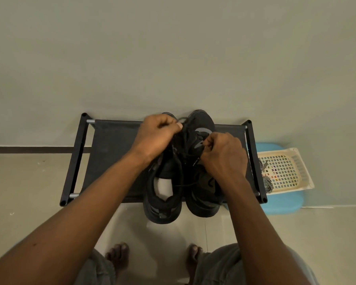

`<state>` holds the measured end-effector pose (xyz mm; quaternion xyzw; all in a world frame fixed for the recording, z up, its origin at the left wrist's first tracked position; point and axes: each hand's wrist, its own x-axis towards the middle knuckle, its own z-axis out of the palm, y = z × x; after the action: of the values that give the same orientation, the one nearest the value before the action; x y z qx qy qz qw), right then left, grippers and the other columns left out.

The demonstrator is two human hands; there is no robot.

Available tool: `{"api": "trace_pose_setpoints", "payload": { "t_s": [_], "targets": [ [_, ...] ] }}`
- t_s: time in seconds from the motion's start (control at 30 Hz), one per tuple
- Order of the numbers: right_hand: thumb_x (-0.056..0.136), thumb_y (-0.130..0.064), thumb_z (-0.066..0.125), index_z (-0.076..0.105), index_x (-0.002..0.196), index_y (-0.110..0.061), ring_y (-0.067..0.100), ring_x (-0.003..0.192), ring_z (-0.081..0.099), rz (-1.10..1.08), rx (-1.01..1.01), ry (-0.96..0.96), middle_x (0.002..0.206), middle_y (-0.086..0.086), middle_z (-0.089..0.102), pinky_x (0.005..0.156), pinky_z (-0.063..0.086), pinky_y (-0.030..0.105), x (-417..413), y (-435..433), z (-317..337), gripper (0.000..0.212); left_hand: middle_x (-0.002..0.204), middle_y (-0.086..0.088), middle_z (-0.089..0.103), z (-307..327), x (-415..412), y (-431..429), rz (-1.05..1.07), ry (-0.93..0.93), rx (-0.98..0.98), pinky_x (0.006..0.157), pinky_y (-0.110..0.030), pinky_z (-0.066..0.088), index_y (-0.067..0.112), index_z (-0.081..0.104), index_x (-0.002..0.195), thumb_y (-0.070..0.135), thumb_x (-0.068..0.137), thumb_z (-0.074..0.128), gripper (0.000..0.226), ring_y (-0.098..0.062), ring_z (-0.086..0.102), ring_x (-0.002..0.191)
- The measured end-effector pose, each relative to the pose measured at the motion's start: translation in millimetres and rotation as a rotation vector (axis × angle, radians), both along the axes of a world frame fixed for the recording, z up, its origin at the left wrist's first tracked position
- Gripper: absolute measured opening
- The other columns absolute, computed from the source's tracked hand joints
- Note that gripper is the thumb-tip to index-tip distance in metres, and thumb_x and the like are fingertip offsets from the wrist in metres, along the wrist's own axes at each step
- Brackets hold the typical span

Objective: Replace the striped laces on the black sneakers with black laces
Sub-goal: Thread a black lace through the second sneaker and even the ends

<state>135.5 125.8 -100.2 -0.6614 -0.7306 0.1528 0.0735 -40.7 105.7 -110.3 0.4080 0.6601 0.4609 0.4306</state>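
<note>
Two black sneakers stand side by side on a low black rack [111,140], toes toward the wall. The left sneaker [162,198] shows a pale insole. The right sneaker [201,128] carries a black lace [182,159] running across its tongue. My left hand [156,136] is curled and pinches the lace above the toe area between the shoes. My right hand [224,155] is curled over the right sneaker's side and pinches the other part of the lace. Black-and-white striped laces [265,173] lie in a basket at the right.
A cream plastic basket [290,171] rests on a blue stool [284,204] just right of the rack. The rack stands against a pale wall. My bare feet [119,256] are on the tiled floor in front of it.
</note>
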Motion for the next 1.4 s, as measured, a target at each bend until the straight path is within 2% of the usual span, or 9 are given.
{"api": "trace_pose_setpoints", "payload": {
  "t_s": [0.13,0.23,0.33,0.53,0.67,0.87,1.03,1.17,1.4],
  "targets": [
    [0.093,-0.028,0.064,0.071,0.104,-0.026,0.020,0.106,0.051,0.027,0.100,0.116,0.106,-0.002,0.058,0.086,0.046,0.037,-2.9,0.1,3.9,0.013,0.073,-0.005,0.066,21.0,-15.0,-3.4,0.054,-0.178,0.155,0.071,-0.027,0.054,0.011,0.069,0.080,0.024,0.108,0.055,0.034,-0.019,0.064,0.070],
    [0.098,-0.045,0.062,0.074,0.090,-0.023,0.007,0.081,0.064,-0.037,-0.100,0.668,0.080,-0.008,0.071,0.070,0.051,0.024,-10.8,2.6,15.4,0.026,0.063,-0.002,0.058,24.3,-20.9,-13.0,-0.066,0.102,0.287,0.058,-0.034,0.048,0.012,0.073,0.091,0.033,0.110,0.050,0.036,-0.018,0.053,0.058],
    [0.102,-0.054,0.050,0.073,0.114,-0.011,0.014,0.088,0.073,-0.085,-0.622,1.138,0.096,0.005,0.078,0.076,0.057,0.031,-20.9,5.3,25.1,0.051,0.066,0.001,0.063,28.2,-16.8,-25.0,-0.364,0.365,0.301,0.056,-0.038,0.047,0.023,0.075,0.087,0.038,0.101,0.058,0.027,-0.018,0.058,0.058],
    [0.098,-0.009,0.062,0.067,0.115,0.000,0.023,0.088,0.074,-0.349,-0.656,1.744,0.100,0.013,0.075,0.080,0.062,0.029,-15.5,14.5,25.4,0.019,0.067,0.009,0.058,27.7,-11.1,-35.9,-0.705,0.856,0.238,0.061,-0.035,0.047,0.023,0.068,0.069,0.049,0.087,0.049,0.036,-0.010,0.054,0.067],
    [0.095,-0.004,0.059,0.072,0.108,-0.006,0.008,0.049,0.050,-0.367,-0.463,1.456,0.095,0.010,0.077,0.039,0.034,0.016,-6.7,17.7,24.2,0.018,0.082,0.015,0.059,18.8,-17.4,-35.7,-0.569,0.878,0.254,0.066,-0.032,0.049,0.032,0.068,0.088,0.054,0.092,0.051,0.029,-0.004,0.055,0.076],
    [0.095,0.005,0.060,0.073,0.105,0.007,0.004,0.061,0.068,0.030,-0.477,1.216,0.085,0.019,0.075,0.055,0.048,0.011,-15.7,0.4,37.4,0.017,0.123,0.013,0.067,11.3,-23.9,-29.2,-0.267,0.374,0.264,0.092,-0.038,0.058,0.024,0.057,0.129,0.016,0.093,0.072,0.040,-0.010,0.066,0.115],
    [0.096,0.000,0.063,0.074,0.106,-0.001,0.006,0.064,0.064,-0.027,-0.398,1.223,0.088,0.012,0.077,0.059,0.048,0.022,-11.9,5.3,27.7,0.015,0.079,-0.002,0.074,11.9,-28.5,-25.4,-0.245,0.042,0.205,0.076,-0.026,0.056,0.016,0.077,0.106,0.010,0.102,0.063,0.015,-0.014,0.071,0.077],
    [0.097,-0.002,0.062,0.074,0.107,-0.004,0.000,0.057,0.057,-0.094,-0.298,1.222,0.092,0.012,0.078,0.057,0.047,0.021,-7.8,11.3,22.5,0.015,0.076,-0.003,0.058,16.4,-34.8,-22.5,-0.159,-0.334,0.094,0.068,-0.031,0.060,0.006,0.073,0.114,0.023,0.097,0.061,0.027,-0.016,0.056,0.060],
    [0.097,-0.003,0.063,0.075,0.104,-0.007,0.002,0.063,0.061,-0.065,-0.265,1.114,0.090,0.009,0.078,0.057,0.048,0.021,-11.8,9.0,19.2,0.014,0.076,-0.002,0.065,12.8,-38.9,-20.5,-0.152,-0.302,-0.046,0.041,-0.019,0.038,0.005,0.073,0.116,0.017,0.102,0.061,0.022,-0.006,0.040,0.046]
  ]
}}
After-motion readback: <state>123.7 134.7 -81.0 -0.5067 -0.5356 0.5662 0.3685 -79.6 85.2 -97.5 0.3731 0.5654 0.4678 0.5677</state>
